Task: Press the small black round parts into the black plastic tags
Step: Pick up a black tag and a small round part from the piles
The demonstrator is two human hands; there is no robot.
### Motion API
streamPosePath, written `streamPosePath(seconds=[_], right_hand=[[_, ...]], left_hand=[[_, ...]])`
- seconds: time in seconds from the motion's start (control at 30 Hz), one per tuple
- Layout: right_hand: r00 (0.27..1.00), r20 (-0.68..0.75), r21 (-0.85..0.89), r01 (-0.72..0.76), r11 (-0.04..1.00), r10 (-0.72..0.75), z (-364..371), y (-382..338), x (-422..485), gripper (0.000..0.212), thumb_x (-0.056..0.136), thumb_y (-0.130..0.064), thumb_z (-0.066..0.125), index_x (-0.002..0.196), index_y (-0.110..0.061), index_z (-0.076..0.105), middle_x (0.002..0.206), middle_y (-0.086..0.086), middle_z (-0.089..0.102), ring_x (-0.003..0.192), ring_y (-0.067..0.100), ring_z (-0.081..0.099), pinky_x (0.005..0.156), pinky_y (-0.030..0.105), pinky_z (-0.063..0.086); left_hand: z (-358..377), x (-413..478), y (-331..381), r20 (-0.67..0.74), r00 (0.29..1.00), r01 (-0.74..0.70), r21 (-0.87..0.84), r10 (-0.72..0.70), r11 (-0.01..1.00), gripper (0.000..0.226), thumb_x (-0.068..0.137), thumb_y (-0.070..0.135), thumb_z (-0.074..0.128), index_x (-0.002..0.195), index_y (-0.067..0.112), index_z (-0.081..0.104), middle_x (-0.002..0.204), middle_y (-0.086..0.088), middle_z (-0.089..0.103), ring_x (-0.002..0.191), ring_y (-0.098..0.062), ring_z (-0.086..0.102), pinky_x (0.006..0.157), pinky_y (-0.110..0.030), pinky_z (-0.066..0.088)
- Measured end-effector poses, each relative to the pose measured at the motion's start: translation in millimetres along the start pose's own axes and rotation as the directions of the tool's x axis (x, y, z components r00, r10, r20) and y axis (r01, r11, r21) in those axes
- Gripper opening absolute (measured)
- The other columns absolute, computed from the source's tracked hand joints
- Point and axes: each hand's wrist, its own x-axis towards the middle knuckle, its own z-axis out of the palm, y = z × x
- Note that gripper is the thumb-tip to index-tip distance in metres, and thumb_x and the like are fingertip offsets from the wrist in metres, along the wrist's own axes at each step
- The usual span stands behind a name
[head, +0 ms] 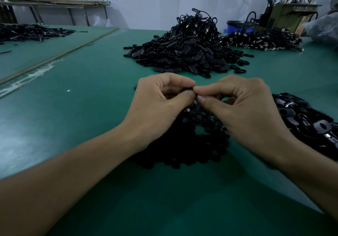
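Both hands are raised just above the green table [82, 118], with their fingertips meeting at centre. The left hand [161, 105] pinches a small black piece [187, 89] between thumb and forefinger. Most of the piece is hidden, so I cannot tell whether it is a tag or a round part. The right hand [243, 111] has its thumb and forefinger closed together against the right end of the same piece, with the other fingers curled.

Directly under the hands lies a heap of small round parts [182, 144] on the table. A pile of flat tags [307, 122] sits just beside the right wrist.

Further back stands a tall mound of black pieces [188, 52] with cords on top. A lower heap [263, 40] lies to its right, and another heap [27, 32] lies at far left. Beyond the table are a blue bin [236, 27] and a machine [292, 5].
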Motion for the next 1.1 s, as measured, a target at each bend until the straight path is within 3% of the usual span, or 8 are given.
streamPosePath(seconds=[0.17, 0.27, 0.4, 0.7, 0.9, 1.1], right_hand=[[0.996, 0.059, 0.056, -0.064, 0.996, 0.06, -3, 2, 2, 0.017, 0.085, -0.016, 0.077, 0.086, -0.033, 0.077, 0.085, -0.01, 0.072, 0.082, 0.008, 0.067, 0.077, 0.037, 0.058], [0.985, 0.118, 0.129, -0.138, 0.982, 0.123, -7, 2, 4, 0.014, 0.084, -0.017, 0.077, 0.091, -0.029, 0.074, 0.082, -0.01, 0.076, 0.078, 0.009, 0.072, 0.077, 0.03, 0.06], [0.971, 0.176, 0.215, -0.197, 0.956, 0.161, -13, 3, 8, 0.012, 0.082, -0.013, 0.078, 0.09, -0.02, 0.074, 0.078, -0.001, 0.076, 0.068, 0.008, 0.071, 0.063, 0.014, 0.053], [0.962, 0.202, 0.214, -0.227, 0.95, 0.184, -15, 3, 8, 0.008, 0.08, -0.011, 0.077, 0.087, -0.014, 0.074, 0.072, 0.002, 0.075, 0.06, 0.004, 0.066, 0.06, 0.014, 0.053], [0.978, 0.137, 0.044, -0.162, 0.986, 0.154, -14, 3, 12, 0.005, 0.076, -0.023, 0.078, 0.079, -0.023, 0.074, 0.072, -0.006, 0.074, 0.065, 0.007, 0.069, 0.065, 0.02, 0.057], [0.976, 0.139, 0.074, -0.18, 0.981, 0.168, -11, 3, 12, 0.004, 0.077, -0.019, 0.078, 0.077, -0.021, 0.074, 0.069, -0.005, 0.074, 0.06, 0.003, 0.065, 0.059, 0.015, 0.052]], left_hand=[[-3, 1, -2, 0.057, 0.997, 0.051, -0.012, -0.05, 0.999, 0.023, 0.082, -0.003, 0.076, 0.085, 0.019, 0.072, 0.073, 0.002, 0.075, 0.068, -0.005, 0.068, 0.068, -0.016, 0.055], [-7, 2, 1, 0.093, 0.994, 0.065, -0.003, -0.064, 0.998, 0.024, 0.082, -0.004, 0.076, 0.089, 0.018, 0.071, 0.074, 0.0, 0.076, 0.064, -0.007, 0.067, 0.065, -0.015, 0.054], [-9, 2, 2, 0.106, 0.992, 0.068, 0.002, -0.068, 0.998, 0.027, 0.082, -0.002, 0.077, 0.094, 0.021, 0.071, 0.076, -0.004, 0.076, 0.065, -0.01, 0.067, 0.069, -0.02, 0.055], [-8, 2, 2, 0.113, 0.99, 0.091, -0.009, -0.089, 0.996, 0.022, 0.08, -0.001, 0.078, 0.087, 0.019, 0.072, 0.071, 0.001, 0.075, 0.066, -0.009, 0.069, 0.065, -0.014, 0.053], [-9, 3, 3, 0.105, 0.991, 0.076, 0.008, -0.077, 0.997, 0.022, 0.076, -0.002, 0.08, 0.084, 0.018, 0.074, 0.077, -0.007, 0.077, 0.071, -0.014, 0.073, 0.076, -0.022, 0.06], [-11, 4, 2, 0.098, 0.993, 0.063, 0.047, -0.067, 0.997, 0.021, 0.076, 0.0, 0.082, 0.084, 0.018, 0.074, 0.08, -0.011, 0.076, 0.071, -0.016, 0.073, 0.078, -0.028, 0.06]])
